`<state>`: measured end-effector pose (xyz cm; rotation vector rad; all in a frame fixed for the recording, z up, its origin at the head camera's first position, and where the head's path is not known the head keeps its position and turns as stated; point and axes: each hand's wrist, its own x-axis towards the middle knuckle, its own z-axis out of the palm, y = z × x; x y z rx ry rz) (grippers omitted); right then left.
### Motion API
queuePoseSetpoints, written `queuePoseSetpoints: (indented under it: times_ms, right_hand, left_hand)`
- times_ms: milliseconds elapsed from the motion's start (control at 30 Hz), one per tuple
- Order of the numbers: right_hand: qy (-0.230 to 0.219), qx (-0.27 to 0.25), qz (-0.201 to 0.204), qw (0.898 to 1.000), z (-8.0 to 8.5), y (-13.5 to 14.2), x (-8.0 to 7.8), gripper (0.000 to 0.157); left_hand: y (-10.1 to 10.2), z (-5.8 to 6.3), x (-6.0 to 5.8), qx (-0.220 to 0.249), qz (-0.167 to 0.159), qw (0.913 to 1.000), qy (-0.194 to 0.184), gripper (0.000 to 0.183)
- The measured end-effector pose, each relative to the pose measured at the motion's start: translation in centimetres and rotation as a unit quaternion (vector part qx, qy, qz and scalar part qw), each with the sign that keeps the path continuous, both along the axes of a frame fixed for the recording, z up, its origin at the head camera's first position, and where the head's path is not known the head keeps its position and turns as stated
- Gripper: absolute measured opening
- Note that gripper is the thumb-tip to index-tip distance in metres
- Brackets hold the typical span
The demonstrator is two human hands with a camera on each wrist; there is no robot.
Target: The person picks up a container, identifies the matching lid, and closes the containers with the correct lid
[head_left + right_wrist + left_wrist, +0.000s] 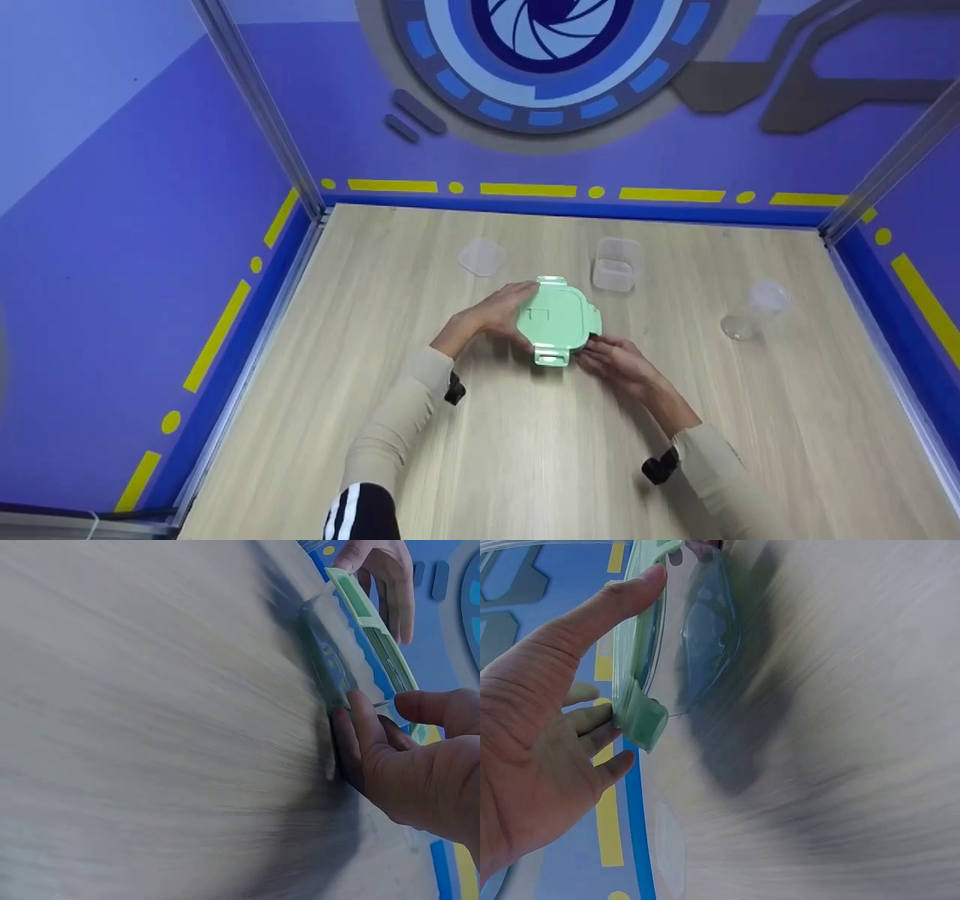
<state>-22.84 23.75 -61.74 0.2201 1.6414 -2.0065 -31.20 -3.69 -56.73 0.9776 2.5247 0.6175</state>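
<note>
A clip-lock food container [341,645], see-through and rounded at the corners, is held between both hands over the wood-grain tabletop [510,480]; its mint-green lid [562,319] sits over it, a rounded square with a slightly raised border and a small angular marking left of the middle; locking flaps [552,355] stick outward from the lid on the near, far and right sides, the near one glossy with a slot across it; a wavy blue band shows through the wall just below the lid; whether the base touches the tabletop cannot be told.

The left hand [501,309] grasps the container's left side, thumb on the lid's edge, fingers spread at the far side; the right hand [619,365] grasps its near right corner, thumb by the lid's edge, fingers curled under and along the clear wall.

Beyond the container, to its left, a flat translucent lid-like sheet [482,257] lies on the tabletop; beyond it, to its right, stands a translucent square tub [618,255]; well to its right are a clear rounded piece [739,327] and a paler translucent piece [769,298], close together; whether they are joined cannot be told.
</note>
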Motion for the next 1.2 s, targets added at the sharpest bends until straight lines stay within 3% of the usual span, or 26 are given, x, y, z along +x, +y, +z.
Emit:
queuePoseSetpoints:
  times_ms: [233,333,433,567,700,967,1100,1200]
  right_hand:
    - [0.002,-0.018,0.007,1.0,-0.1,0.6,-0.1,0.051]
    - [0.004,-0.026,0.007,1.0,0.1,0.9,-0.1,0.049]
    - [0.01,-0.033,0.008,0.999,0.2,1.0,-0.1,0.049]
    - [0.014,-0.038,0.01,0.999,0.5,1.3,-0.3,0.051]
    - [0.018,-0.021,0.006,1.0,0.9,1.6,-0.5,0.052]
    - [0.05,0.088,-0.005,0.995,2.2,1.4,-1.0,0.053]
    - [0.097,0.148,-0.002,0.984,3.4,1.0,-1.5,0.055]
    - [0.126,0.214,0.011,0.968,4.3,0.6,-1.9,0.056]
  left_hand:
    - [0.2,0.3,0.0,-0.021,-0.043,0.9988,-0.014,0.114]
    - [0.9,0.0,0.5,-0.02,-0.052,0.9985,0.002,0.106]
    - [1.5,-0.6,1.2,-0.045,-0.059,0.9958,0.053,0.097]
    - [1.9,-1.4,1.9,-0.083,-0.082,0.9845,0.131,0.087]
    - [2.1,-2.3,2.3,-0.104,-0.099,0.975,0.169,0.085]
    - [2.3,-3.8,2.8,-0.126,-0.094,0.962,0.223,0.086]
    - [2.5,-4.2,3.0,-0.123,-0.076,0.9599,0.24,0.085]
    - [2.8,-4.3,3.2,-0.118,-0.063,0.9607,0.243,0.086]
